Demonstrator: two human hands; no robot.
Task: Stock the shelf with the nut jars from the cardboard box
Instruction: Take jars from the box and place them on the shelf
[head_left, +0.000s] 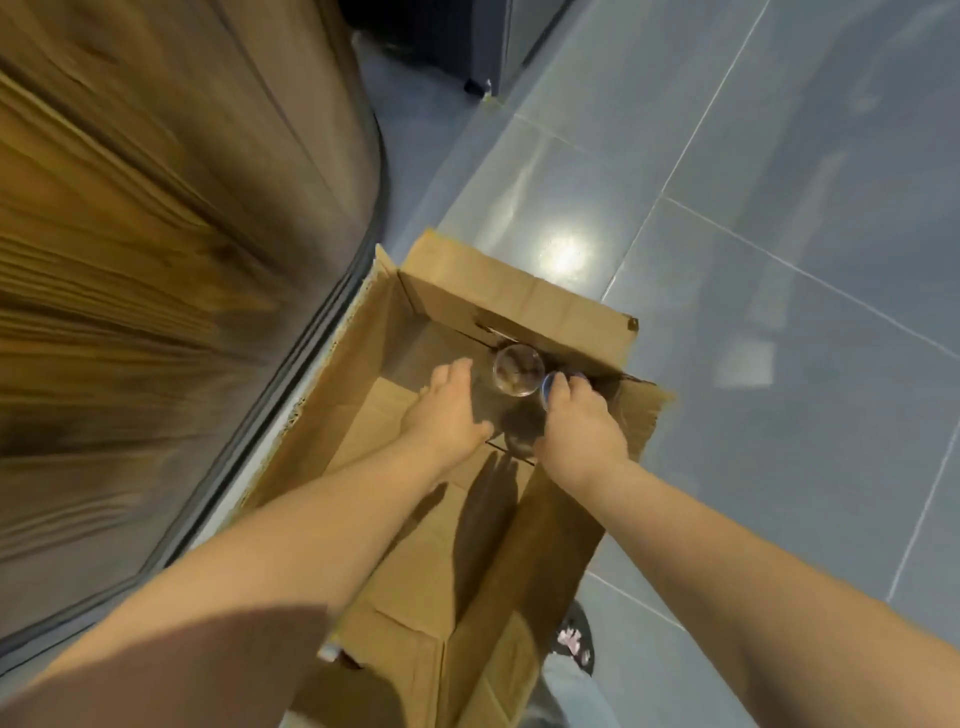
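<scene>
An open cardboard box stands on the floor against a wooden shelf unit. At its far end a clear nut jar stands upright. My left hand reaches into the box just left of that jar, fingers extended and holding nothing. My right hand curls its fingers over a second jar with a blue lid, which is mostly hidden under the hand.
The wooden shelf unit with a grey base fills the left side. Grey floor tiles spread to the right. A dark cabinet foot stands at the top. My foot in a slipper is beside the box's near right corner.
</scene>
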